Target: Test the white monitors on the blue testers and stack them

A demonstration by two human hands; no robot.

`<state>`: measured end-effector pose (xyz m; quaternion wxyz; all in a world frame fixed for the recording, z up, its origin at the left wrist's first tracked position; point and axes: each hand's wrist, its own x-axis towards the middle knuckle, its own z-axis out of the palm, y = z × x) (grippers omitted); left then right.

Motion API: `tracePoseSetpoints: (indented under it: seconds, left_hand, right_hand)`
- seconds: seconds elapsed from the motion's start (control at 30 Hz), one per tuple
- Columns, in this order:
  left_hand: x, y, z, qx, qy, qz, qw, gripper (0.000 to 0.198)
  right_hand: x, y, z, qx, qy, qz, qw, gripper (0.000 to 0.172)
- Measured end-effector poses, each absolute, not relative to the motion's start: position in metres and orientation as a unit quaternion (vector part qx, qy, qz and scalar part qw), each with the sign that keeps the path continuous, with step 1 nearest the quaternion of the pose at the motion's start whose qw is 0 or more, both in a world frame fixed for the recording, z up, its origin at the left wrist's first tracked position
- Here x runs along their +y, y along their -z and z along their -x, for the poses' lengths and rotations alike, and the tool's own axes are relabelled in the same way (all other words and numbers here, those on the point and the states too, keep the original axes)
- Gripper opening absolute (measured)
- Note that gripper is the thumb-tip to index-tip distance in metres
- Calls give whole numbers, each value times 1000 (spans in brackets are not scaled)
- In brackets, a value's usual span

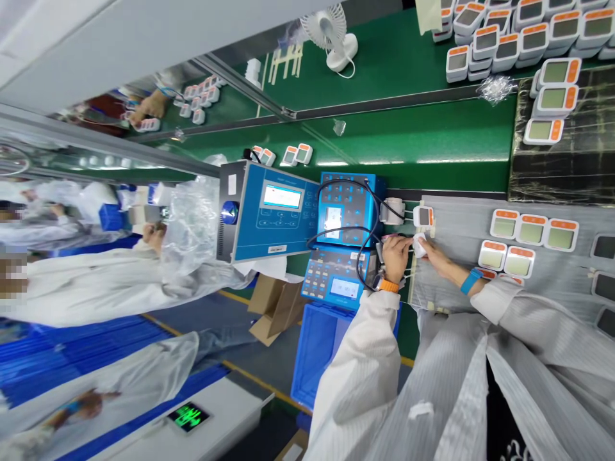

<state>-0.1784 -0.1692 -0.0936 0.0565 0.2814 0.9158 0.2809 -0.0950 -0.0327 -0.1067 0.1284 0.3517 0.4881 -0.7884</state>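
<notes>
My right hand (435, 257), with a blue wrist strap, is closed on a small white plastic device (419, 245) seen edge-on. From the other side, my left hand (395, 256) reaches to the same device, its fingers pinched beside thin white prongs or leads. What exactly those fingers hold is hidden. Just above my hands, a white device with a screen and orange strip (423, 217) sits at the prongs of a white fixture (393, 210). Several similar display devices (532, 228) lie on the grey mat (456, 234) to the right.
Blue test instruments (343, 288) with black cables (358, 256) stand left of my hands. A blue bin (307, 358) is below them. Stacked display devices (533, 41) and a white fan (331, 38) are at the back. A co-worker's white sleeve (96, 288) shows at left.
</notes>
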Motion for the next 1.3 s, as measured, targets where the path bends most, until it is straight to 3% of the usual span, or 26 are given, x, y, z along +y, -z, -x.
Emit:
tracePoseSetpoints:
  seconds: [0.17, 0.43, 1.03, 1.27, 1.3]
  left_hand:
    - [-172, 71, 184, 906, -263, -317, 93, 23]
    - [-178, 67, 183, 884, -270, -336, 180, 13]
    - [-178, 74, 191, 872, -311, -328, 188, 16]
    - [-182, 73, 198, 863, -327, -321, 214, 6]
    - [-183, 72, 199, 863, -324, -320, 218, 13]
  right_hand:
    - [-28, 101, 97, 424, 791, -413, 156, 40]
    - [-27, 101, 99, 427, 792, -406, 158, 47]
    - [-34, 104, 101, 479, 780, -380, 132, 44]
    - [-41, 100, 101, 511, 777, -351, 110, 45]
    - [-43, 100, 101, 523, 773, -345, 103, 47]
